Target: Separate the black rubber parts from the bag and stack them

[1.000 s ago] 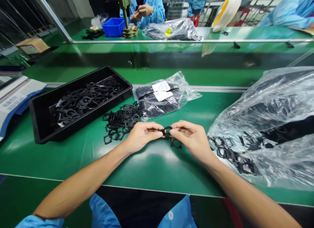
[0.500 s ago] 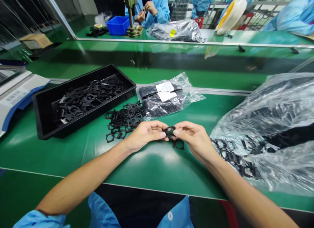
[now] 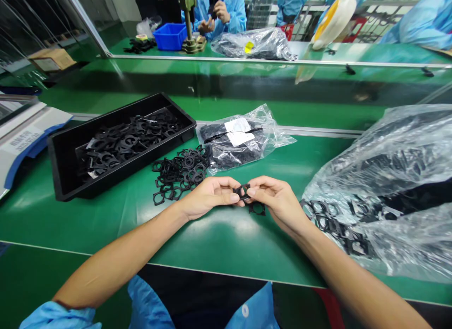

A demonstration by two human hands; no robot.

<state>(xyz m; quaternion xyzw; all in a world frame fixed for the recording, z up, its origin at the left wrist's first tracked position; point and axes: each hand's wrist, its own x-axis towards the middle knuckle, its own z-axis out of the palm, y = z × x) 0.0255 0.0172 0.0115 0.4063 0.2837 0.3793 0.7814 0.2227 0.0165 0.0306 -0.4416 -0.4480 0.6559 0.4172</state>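
Observation:
Between my two hands is a small black ring-shaped plastic part (image 3: 242, 191), held a little above the green table. My left hand (image 3: 215, 193) pinches its left side between thumb and fingers. On its right side, the thumb and fingers of my right hand (image 3: 270, 193) are closed on it too. Another black part with a round hole (image 3: 257, 208) lies on the table just under my right hand. A loose pile of black ring parts (image 3: 181, 171) lies to the left, beyond my left forearm. My fingers hide some of the held part.
A black tray (image 3: 123, 185) of black parts stands at the left, near a white-and-blue device (image 3: 28, 135). Behind my hands lies a sealed plastic bag (image 3: 243, 140). A large open bag (image 3: 388, 178) spills parts at the right. Across the bench, a co-worker's hands (image 3: 215, 18) are raised.
The held ring part has tilted between my fingers, and my right hand has shifted slightly left. The co-worker's hands across the bench have moved apart a little.

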